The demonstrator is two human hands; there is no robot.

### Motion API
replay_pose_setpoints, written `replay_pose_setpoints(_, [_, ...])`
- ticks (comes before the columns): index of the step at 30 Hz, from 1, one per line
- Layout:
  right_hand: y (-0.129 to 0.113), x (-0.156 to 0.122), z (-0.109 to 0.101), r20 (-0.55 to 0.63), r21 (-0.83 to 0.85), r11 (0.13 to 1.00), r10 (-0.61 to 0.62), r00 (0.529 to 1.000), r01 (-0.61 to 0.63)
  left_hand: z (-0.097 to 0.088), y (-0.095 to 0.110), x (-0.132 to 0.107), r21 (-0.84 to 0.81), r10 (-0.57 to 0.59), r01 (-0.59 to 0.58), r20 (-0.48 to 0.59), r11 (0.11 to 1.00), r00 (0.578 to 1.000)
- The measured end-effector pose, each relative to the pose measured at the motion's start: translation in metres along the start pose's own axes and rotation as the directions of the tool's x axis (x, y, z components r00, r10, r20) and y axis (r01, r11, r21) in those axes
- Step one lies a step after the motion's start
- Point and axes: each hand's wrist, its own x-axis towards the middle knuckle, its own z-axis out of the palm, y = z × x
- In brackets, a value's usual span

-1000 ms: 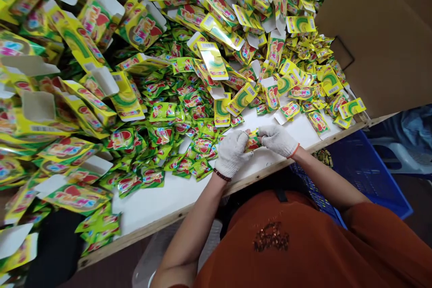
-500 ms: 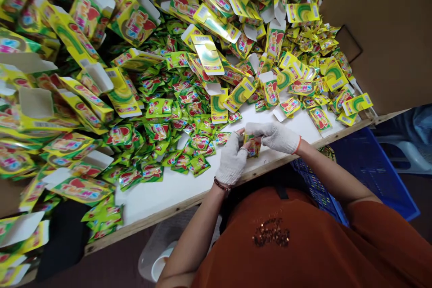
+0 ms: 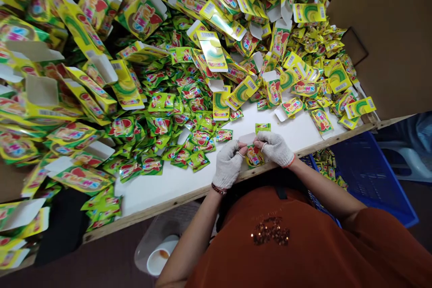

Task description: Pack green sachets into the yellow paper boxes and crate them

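Note:
Both my hands wear white knit gloves and meet at the near edge of the white table (image 3: 162, 184). My left hand (image 3: 228, 164) and my right hand (image 3: 275, 147) are closed on a small yellow-green box (image 3: 254, 155) held between them, its white flap open at the top. Loose green sachets (image 3: 199, 137) lie just left of my hands. One sachet (image 3: 262, 127) lies just beyond my right hand.
A deep heap of open yellow cartons (image 3: 101, 72) and sachets covers the far and left table. A brown cardboard sheet (image 3: 388, 31) stands at the right. A blue crate (image 3: 364, 166) holding some packets sits below the table's right end. A cup (image 3: 158, 261) stands on the floor.
My hands have drawn nearer to the table edge with the box. The box has turned upright and its white flap now shows.

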Motion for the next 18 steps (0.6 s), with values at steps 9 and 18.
replay_pose_setpoints(9, [-0.01,0.003,-0.003,0.062,-0.021,0.999,-0.038,0.997,0.04,0.002,0.001,0.0,0.032,0.01,-0.009,-0.026,0.999,1.0])
replay_pose_setpoints(18, [-0.016,0.006,-0.003,0.039,-0.083,0.997,-0.004,0.999,0.007,-0.007,0.016,0.007,0.042,-0.09,0.09,-0.003,0.995,0.996])
